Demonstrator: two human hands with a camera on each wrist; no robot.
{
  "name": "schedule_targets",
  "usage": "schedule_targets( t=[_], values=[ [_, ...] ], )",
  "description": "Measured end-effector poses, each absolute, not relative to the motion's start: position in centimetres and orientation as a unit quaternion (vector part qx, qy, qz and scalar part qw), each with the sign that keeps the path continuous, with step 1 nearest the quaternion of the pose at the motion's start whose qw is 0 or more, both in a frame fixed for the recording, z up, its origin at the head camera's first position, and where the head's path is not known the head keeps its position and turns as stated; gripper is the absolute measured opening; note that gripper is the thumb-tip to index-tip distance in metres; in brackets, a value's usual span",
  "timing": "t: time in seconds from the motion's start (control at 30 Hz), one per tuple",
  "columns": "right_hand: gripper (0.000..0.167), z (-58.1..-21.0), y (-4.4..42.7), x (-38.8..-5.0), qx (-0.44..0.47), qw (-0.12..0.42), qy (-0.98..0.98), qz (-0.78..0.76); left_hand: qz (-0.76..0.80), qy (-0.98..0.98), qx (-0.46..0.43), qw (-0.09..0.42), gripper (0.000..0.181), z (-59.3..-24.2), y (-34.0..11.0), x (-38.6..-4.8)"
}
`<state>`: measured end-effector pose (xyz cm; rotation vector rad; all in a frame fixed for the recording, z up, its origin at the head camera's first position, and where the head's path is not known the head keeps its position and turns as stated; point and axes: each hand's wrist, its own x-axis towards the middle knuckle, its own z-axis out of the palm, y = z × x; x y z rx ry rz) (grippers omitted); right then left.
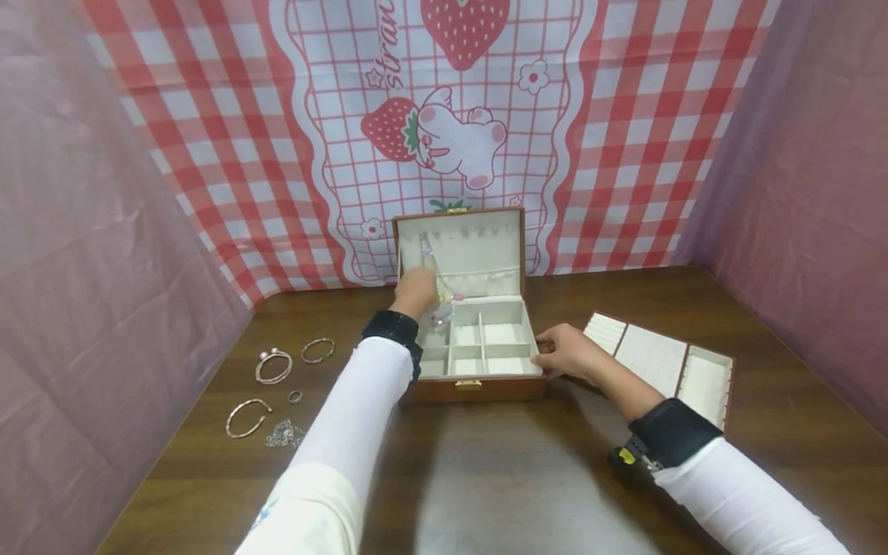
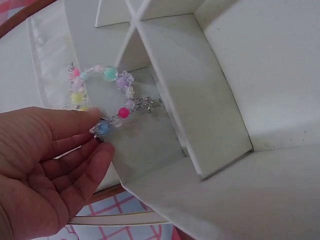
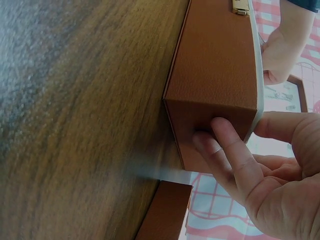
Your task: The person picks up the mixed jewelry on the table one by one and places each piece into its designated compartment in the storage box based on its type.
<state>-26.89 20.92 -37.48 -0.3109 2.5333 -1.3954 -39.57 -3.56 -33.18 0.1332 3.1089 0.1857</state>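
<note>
Now the left hand (image 1: 416, 293) is pinching a pastel beaded bracelet (image 2: 110, 74) in a narrow grip, dangling it over the rear-left compartment (image 1: 437, 340) of an open brown jewelry box (image 1: 509, 390). The right hand (image 1: 572, 353) is gripping the box's right wall, while 3 metal bangles (image 1: 239, 436) are lying leftward on the table (image 1: 486, 478).

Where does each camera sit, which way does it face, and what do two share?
Head: worn on the head, facing forward and down at the box; left hand, right hand and sleeves show.
Left wrist: worn there, facing the bracelet over the box's inside; left hand shows.
Right wrist: worn there, facing the box's corner, table alongside; right hand shows, left hand partly.
Shared: head and right wrist both see the box's front and both hands.
</note>
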Motion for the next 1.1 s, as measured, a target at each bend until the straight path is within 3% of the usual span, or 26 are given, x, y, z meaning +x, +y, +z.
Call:
schedule_targets(
  t=[0.23,0.47,0.57,0.77,1.0,1.1],
  values=[
    [0.048,-37.3,20.7,-27.1,-0.111,0.119,0.878,-0.449,0.081,0.996,0.040,0.016,0.025,-33.2,-4.1,-39.6],
    [0.037,-34.0,20.3,-28.5,-0.162,-0.002,0.958,-0.237,0.123,0.990,0.074,-0.015,0.010,-31.4,-5.0,-39.2],
    [0.041,-32.1,19.5,-29.8,-0.186,-0.020,0.956,-0.228,0.134,0.986,0.092,-0.029,0.012,-30.8,-5.3,-39.1],
    [0.040,-30.0,16.1,-33.7,-0.195,0.033,0.949,-0.245,0.180,0.981,0.072,-0.013,0.016,-30.8,-5.4,-38.9],
    [0.028,-31.2,11.9,-37.6,-0.080,0.095,0.943,-0.310,0.228,0.973,0.022,0.023,0.011,-31.8,-5.1,-38.9],
    [0.021,-32.2,10.9,-38.3,-0.042,0.095,0.938,-0.331,0.234,0.972,0.014,0.030,0.013,-32.0,-5.0,-38.9]
  ],
)
